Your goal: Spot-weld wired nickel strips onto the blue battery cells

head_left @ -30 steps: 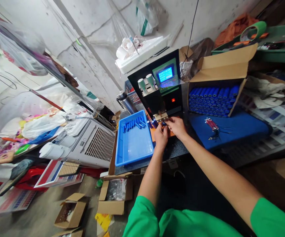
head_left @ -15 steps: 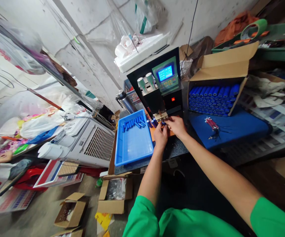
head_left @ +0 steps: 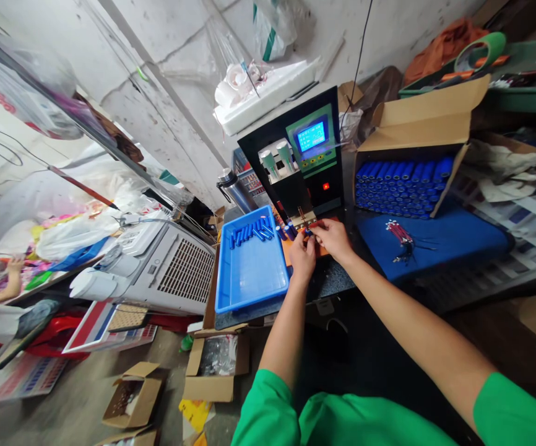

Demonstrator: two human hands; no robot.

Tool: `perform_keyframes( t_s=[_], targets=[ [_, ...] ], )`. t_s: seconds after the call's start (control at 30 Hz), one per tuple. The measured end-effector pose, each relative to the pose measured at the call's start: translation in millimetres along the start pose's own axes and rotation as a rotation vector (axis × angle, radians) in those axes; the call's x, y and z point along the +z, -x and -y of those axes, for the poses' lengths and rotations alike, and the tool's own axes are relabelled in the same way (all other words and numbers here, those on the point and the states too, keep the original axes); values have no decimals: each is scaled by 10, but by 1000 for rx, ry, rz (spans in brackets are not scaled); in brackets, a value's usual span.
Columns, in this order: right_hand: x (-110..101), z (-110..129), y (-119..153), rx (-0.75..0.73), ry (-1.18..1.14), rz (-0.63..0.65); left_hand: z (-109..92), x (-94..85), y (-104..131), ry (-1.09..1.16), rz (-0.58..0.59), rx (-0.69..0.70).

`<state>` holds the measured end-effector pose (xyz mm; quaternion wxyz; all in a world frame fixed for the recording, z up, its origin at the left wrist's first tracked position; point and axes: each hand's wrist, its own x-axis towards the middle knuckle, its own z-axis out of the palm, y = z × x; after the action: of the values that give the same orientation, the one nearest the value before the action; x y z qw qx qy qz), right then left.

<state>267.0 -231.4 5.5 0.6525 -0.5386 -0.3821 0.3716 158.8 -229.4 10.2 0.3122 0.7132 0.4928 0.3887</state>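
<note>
Both hands meet under the head of a black machine (head_left: 328, 167) with a lit blue screen. My left hand (head_left: 303, 255) is closed around a small blue cylinder (head_left: 309, 231), mostly covered by the fingers. My right hand (head_left: 333, 238) pinches something small and red at the cylinder's top, too small to make out. Copper-coloured pins (head_left: 302, 214) of the machine are just above the fingertips. More blue cylinders (head_left: 289, 232) stand just left of my left hand. A blue tray (head_left: 249, 279) with several blue cylinders lies further left.
An open cardboard box (head_left: 416, 127) full of blue cylinders stands right of the machine. Red and black wires (head_left: 400, 234) lie on a blue surface (head_left: 439, 248) before it. A steel flask (head_left: 239, 191) is behind the tray. At far left, another person's arm (head_left: 12, 282) shows.
My hands have hardly moved. The machine's screen shows different content, and its pins look slightly higher relative to the fingers. The other person's hand at far left has risen.
</note>
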Motion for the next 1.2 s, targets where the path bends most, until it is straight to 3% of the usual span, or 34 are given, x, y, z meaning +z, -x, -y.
perform_keyframes(
  t_s=[0.27, 0.53, 0.8, 1.03, 1.13, 1.2],
  targets=[
    [-84, 109, 85, 0, -42, 45, 25, 18, -13, 28, 4, 10],
    [-225, 160, 313, -60, 173, 4, 88, 32, -21, -25, 4, 48],
    [-181, 142, 412, -55, 268, -42, 136, 14, 14, -140, -8, 248],
    [-147, 186, 397, 0, 152, -91, 125, 10, -35, -280, -47, 347],
    [-312, 173, 352, -27, 99, -190, 154, 9, -60, -321, -61, 381],
    [-551, 168, 299, -79, 122, -286, 168, 7, -73, -340, -65, 418]
  ],
)
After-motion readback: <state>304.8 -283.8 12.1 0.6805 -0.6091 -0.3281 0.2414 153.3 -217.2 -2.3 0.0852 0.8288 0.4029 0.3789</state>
